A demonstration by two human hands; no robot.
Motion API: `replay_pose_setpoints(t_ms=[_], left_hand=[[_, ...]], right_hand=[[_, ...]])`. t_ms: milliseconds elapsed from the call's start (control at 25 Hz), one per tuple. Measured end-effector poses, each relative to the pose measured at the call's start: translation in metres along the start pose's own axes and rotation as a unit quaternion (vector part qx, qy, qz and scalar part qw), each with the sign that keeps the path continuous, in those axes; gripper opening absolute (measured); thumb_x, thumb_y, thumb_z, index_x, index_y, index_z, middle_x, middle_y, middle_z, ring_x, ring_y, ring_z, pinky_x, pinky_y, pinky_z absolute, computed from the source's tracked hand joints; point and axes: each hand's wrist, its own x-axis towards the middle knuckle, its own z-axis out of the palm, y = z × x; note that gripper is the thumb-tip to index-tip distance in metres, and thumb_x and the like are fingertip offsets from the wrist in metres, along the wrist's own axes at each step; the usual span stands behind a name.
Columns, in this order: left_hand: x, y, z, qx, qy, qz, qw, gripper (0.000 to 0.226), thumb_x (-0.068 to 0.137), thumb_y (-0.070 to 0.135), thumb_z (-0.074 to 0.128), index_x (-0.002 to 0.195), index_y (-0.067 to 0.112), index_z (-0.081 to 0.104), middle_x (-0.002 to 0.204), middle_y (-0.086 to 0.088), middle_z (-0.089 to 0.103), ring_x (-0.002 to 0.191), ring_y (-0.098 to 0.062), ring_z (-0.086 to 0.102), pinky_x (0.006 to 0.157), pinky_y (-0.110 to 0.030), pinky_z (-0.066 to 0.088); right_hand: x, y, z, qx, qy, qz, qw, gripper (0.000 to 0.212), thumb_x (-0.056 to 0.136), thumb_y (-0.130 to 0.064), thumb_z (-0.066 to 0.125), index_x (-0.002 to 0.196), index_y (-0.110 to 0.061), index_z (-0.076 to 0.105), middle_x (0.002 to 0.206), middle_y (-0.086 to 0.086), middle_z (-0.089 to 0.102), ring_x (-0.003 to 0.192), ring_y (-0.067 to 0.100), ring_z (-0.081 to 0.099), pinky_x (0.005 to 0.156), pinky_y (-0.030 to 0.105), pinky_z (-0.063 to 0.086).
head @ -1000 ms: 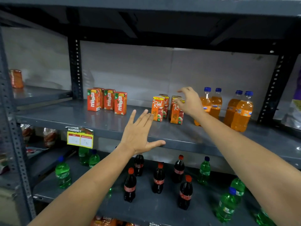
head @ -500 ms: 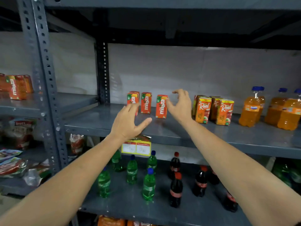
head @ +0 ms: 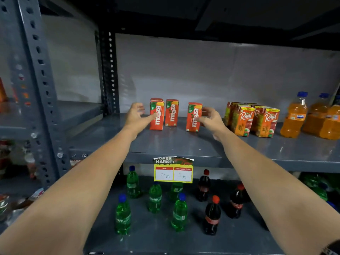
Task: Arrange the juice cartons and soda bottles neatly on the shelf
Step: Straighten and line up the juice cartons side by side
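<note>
On the grey middle shelf stand red Maaza juice cartons: a left one with another behind it, a middle one and a right one, set apart by a gap. My left hand is open at the left carton's side, thumb on its front. My right hand is open, fingertips against the right carton's side. Orange Real cartons cluster to the right, then orange soda bottles.
The lower shelf holds scattered green soda bottles and dark cola bottles. A yellow price tag hangs from the middle shelf's edge. A perforated steel upright stands at the left, with another shelf bay beyond it.
Both hands left the Real cartons and moved left to the Maaza cartons. They now flank the row, one on each side, and the view has moved closer.
</note>
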Motion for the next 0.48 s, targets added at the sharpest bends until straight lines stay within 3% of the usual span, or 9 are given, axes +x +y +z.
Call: replay_pose_setpoints(t_ms=[120, 320, 480], left_hand=[[0.010, -0.004, -0.003, 0.034, -0.020, 0.002, 0.999, 0.064, 0.074, 0.015, 0.080, 0.127, 0.007, 0.046, 0.131, -0.014, 0.055, 0.118, -0.023, 0.055, 0.091, -0.033, 0.049], [0.018, -0.005, -0.003, 0.042, -0.050, 0.002, 0.998, 0.055, 0.072, 0.012, 0.081, 0.119, 0.004, 0.053, 0.120, -0.014, 0.063, 0.102, -0.021, 0.062, 0.087, -0.034, 0.053], [0.019, -0.006, -0.002, 0.058, -0.053, 0.001, 0.997, 0.055, 0.070, 0.012, 0.082, 0.117, 0.005, 0.055, 0.118, -0.012, 0.064, 0.100, -0.020, 0.063, 0.090, -0.037, 0.053]], right_hand=[[0.007, 0.003, 0.001, -0.017, -0.011, 0.011, 1.000, 0.056, 0.079, -0.009, 0.071, 0.129, -0.008, 0.047, 0.127, 0.012, 0.059, 0.115, 0.025, 0.058, 0.097, 0.046, 0.050], [0.006, 0.000, 0.005, -0.009, -0.044, -0.018, 0.999, 0.048, 0.077, -0.013, 0.074, 0.119, -0.008, 0.052, 0.114, 0.008, 0.062, 0.106, 0.021, 0.061, 0.078, 0.029, 0.054], [0.002, -0.006, 0.024, -0.010, -0.099, -0.046, 0.994, 0.046, 0.076, -0.016, 0.075, 0.116, -0.009, 0.053, 0.112, 0.008, 0.062, 0.105, 0.021, 0.061, 0.078, 0.030, 0.054]])
